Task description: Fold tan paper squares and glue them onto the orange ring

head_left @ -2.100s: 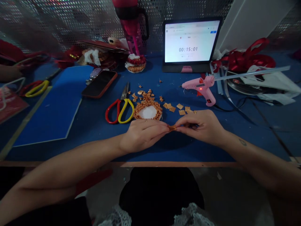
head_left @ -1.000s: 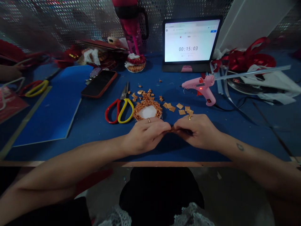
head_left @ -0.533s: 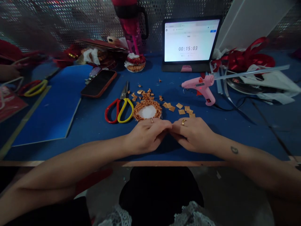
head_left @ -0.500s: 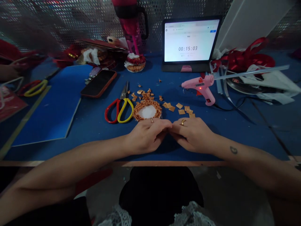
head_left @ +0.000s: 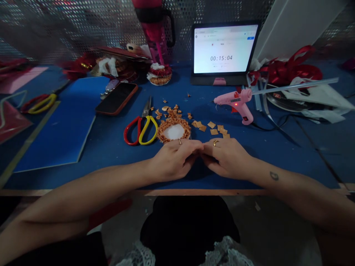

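From the head camera, both of the person's forearms lie across the near edge of the blue counter, and the hands meet in the middle. The left hand and the right hand are palm down with their fingers bunched, and the tips of one hand press against the tips of the other. Whether anything is pinched between them I cannot tell, as the knuckles hide it. Each hand wears a ring. Just beyond the left hand's knuckles lies a round disc with a white middle and a frilled orange rim, and a heap of orange scraps lies behind it. A few orange squares lie just past the right hand. Red and yellow scissors rest beside the disc on its left. Further back to the right a pink glue gun stands with a small red light lit. Behind it a tablet leans upright, reading 00:15:04. A phone lies face up to the left, next to a large blue sheet.
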`<act>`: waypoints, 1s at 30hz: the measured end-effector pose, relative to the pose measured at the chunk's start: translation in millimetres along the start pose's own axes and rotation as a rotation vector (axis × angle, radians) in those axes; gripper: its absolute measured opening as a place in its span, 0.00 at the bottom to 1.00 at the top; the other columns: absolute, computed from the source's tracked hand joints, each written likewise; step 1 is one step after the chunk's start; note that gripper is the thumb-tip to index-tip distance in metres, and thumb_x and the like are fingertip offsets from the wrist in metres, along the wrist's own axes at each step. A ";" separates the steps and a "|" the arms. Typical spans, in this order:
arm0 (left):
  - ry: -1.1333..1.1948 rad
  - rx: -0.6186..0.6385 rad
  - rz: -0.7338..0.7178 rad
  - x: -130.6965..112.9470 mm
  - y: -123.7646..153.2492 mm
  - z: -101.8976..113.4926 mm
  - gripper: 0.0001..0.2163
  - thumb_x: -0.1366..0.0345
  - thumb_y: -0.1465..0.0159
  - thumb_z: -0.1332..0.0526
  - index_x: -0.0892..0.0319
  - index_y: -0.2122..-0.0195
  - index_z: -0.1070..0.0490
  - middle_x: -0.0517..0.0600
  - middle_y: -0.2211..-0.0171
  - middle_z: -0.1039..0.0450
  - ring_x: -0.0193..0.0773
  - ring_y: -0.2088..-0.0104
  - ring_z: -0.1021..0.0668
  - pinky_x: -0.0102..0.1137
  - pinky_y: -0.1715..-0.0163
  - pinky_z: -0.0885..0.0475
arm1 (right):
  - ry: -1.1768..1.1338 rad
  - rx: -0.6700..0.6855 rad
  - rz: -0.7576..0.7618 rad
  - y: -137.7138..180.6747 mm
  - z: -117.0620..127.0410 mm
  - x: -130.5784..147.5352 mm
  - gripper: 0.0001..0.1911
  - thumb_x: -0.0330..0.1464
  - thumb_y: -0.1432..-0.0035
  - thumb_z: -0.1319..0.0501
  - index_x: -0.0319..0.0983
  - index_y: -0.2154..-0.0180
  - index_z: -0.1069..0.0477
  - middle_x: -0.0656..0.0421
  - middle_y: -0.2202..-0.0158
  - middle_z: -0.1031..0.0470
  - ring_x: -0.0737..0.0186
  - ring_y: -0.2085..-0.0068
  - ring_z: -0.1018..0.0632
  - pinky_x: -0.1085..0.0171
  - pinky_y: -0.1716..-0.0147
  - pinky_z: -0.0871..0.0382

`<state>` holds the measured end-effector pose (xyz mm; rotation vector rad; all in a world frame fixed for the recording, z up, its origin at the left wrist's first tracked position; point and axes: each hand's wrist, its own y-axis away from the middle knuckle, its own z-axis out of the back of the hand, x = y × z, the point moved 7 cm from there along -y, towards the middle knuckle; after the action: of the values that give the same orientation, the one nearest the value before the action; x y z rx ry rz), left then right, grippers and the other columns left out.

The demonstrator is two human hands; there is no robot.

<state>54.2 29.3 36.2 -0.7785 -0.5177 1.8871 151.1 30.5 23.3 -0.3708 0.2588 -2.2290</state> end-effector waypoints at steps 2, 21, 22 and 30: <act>-0.039 -0.003 -0.042 -3.2 0.6 -0.2 0.13 0.77 0.45 0.46 0.63 0.58 0.39 0.50 0.66 0.28 0.30 0.67 0.25 0.22 0.68 0.27 | -0.029 0.007 -0.028 -0.7 -1.3 -1.1 0.07 0.29 0.47 0.49 0.38 0.66 0.35 0.61 0.75 0.29 0.67 0.72 0.30 0.67 0.75 0.48; -0.106 0.028 -0.025 -2.0 1.5 -2.8 0.12 0.74 0.44 0.45 0.62 0.58 0.38 0.49 0.66 0.28 0.31 0.65 0.25 0.23 0.65 0.28 | -0.171 -0.004 -0.111 -1.2 -6.4 -8.3 0.03 0.28 0.49 0.48 0.38 0.70 0.37 0.63 0.78 0.32 0.71 0.77 0.34 0.69 0.76 0.49; -0.091 0.019 0.004 0.3 0.2 -0.4 0.12 0.74 0.44 0.44 0.62 0.58 0.38 0.49 0.66 0.28 0.30 0.65 0.25 0.23 0.64 0.28 | -0.193 -0.025 -0.120 -1.2 -2.9 -10.2 0.03 0.29 0.48 0.48 0.38 0.70 0.37 0.63 0.78 0.33 0.72 0.77 0.35 0.70 0.76 0.49; -0.071 0.025 0.130 11.4 -3.7 9.2 0.07 0.70 0.45 0.40 0.62 0.65 0.34 0.46 0.70 0.28 0.29 0.69 0.25 0.22 0.68 0.30 | -0.262 -0.083 -0.137 1.6 9.7 -18.4 0.04 0.30 0.47 0.46 0.39 0.67 0.35 0.66 0.76 0.31 0.75 0.77 0.34 0.71 0.75 0.47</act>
<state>46.5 41.1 41.9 -0.7459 -0.4965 2.0435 166.8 43.3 28.7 -0.7384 0.1905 -2.2768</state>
